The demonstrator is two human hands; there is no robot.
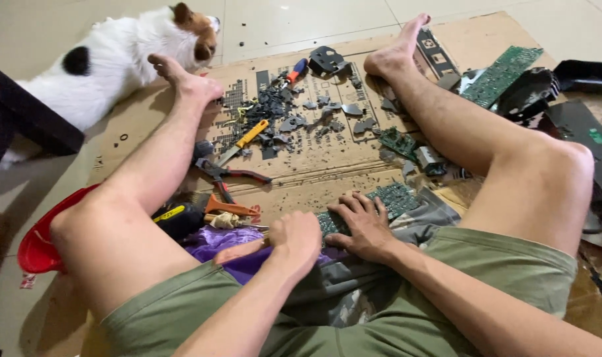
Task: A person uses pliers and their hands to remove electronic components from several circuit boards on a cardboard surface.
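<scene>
Underneath, flattened cardboard sheet (314, 168) over the tiled floor, legs stretched along both sides. Beyond the left foot, white dog with brown and black patches (126, 56), lying down. Near the lap, green circuit board (380, 201), flat on the cardboard. Right hand (362, 228) pressed down on that board, fingers spread. Left hand (294, 239) curled into a fist just beside it, contents impossible to tell. Further out, red-handled pliers (228, 175), yellow-handled screwdriver (248, 140), dark plastic fragments (274, 109).

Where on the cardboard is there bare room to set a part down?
Bare cardboard lies between the pliers and the green board under the right hand. Another patch is outside the left foot, near the dog. The scrap pile is crowded.
</scene>
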